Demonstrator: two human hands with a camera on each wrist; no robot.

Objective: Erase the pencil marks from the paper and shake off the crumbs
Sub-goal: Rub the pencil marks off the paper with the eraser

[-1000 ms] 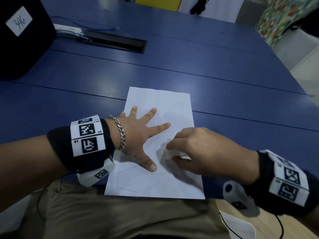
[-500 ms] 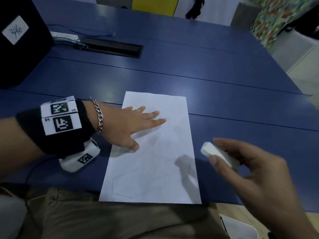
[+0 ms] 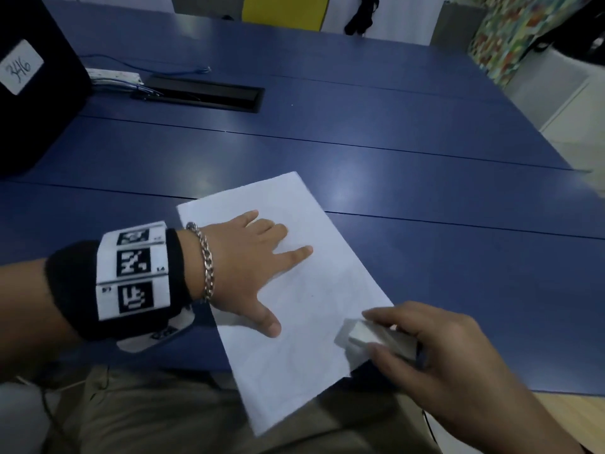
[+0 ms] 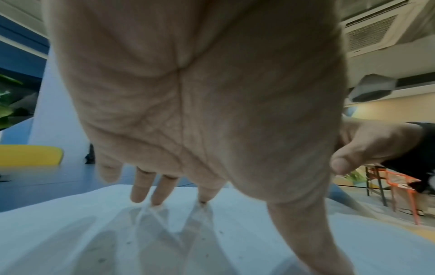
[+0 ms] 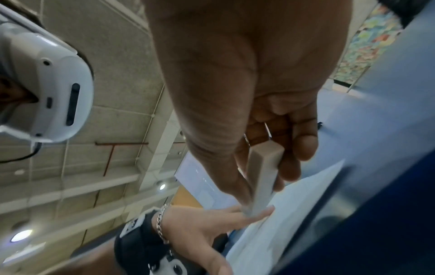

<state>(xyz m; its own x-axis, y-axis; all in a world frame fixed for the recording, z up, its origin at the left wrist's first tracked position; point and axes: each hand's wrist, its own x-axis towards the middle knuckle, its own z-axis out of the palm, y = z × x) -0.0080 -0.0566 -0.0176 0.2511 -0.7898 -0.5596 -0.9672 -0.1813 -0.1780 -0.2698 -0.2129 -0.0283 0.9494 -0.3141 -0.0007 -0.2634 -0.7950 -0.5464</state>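
Head view: flat white paper sheet [image 3: 304, 290] askew on blue tabletop [image 3: 393, 158], near corner overhanging the edge; spread left hand [image 3: 244, 273] pressing it flat; right hand [image 3: 451, 362] pinching white block eraser [image 3: 376, 339] at right margin. Erasing step, probably; next stroke needs inward travel.

Left wrist: dark crumbs [image 4: 207, 255] dotting sheet.

Right wrist: thumb and fingers clamped round eraser; open tabletop beyond.

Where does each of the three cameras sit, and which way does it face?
Head: above, facing down at the paper; both forearms show.
Left wrist: under the wrist, facing along the left hand spread on the paper.
Right wrist: facing along the right hand pinching the eraser.
Shared: both wrist views show the paper.
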